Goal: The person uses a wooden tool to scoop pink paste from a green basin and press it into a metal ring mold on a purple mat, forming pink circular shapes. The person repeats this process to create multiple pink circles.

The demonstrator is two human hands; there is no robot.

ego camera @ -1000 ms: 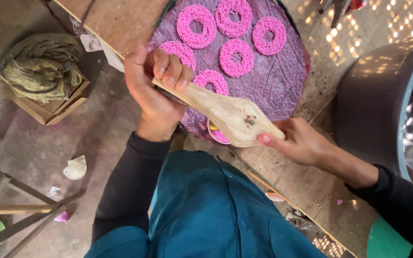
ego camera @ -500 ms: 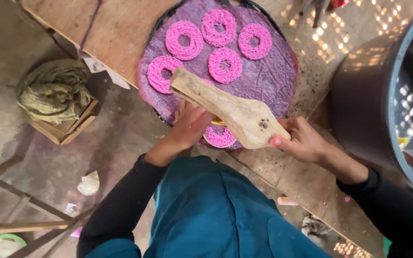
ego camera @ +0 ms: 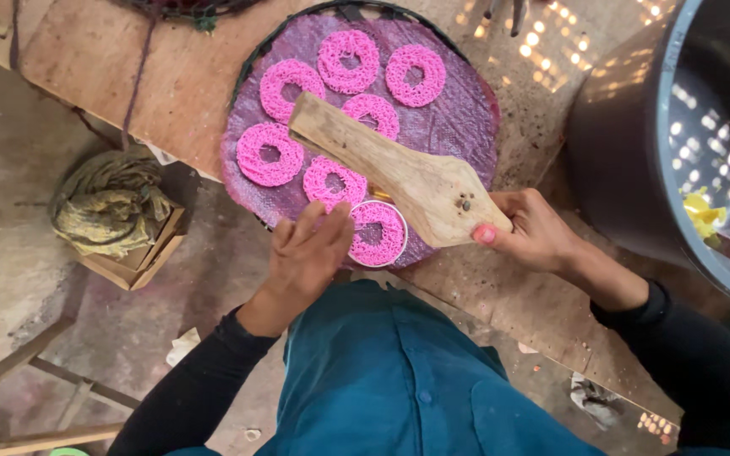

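A round purple mat tray (ego camera: 458, 127) lies on a wooden bench (ego camera: 128, 76) and carries several pink noodle rings (ego camera: 348, 59). My right hand (ego camera: 525, 228) grips the wide end of a wooden paddle press (ego camera: 390, 169), which slants up-left over the tray. The nearest ring (ego camera: 378, 234) sits inside a round metal rim under the press. My left hand (ego camera: 306, 253) rests at the tray's near edge, fingers spread, touching that rim and holding nothing.
A large grey metal drum (ego camera: 635, 152) stands at the right with something yellow inside. A crumpled olive cloth (ego camera: 107, 198) sits on a small wooden box at the left. Wooden frame bars (ego camera: 27, 363) cross the floor at lower left.
My left hand has let go of the press's narrow end and dropped to the tray's near edge. A further pink ring now lies at the near edge. The view shifted.
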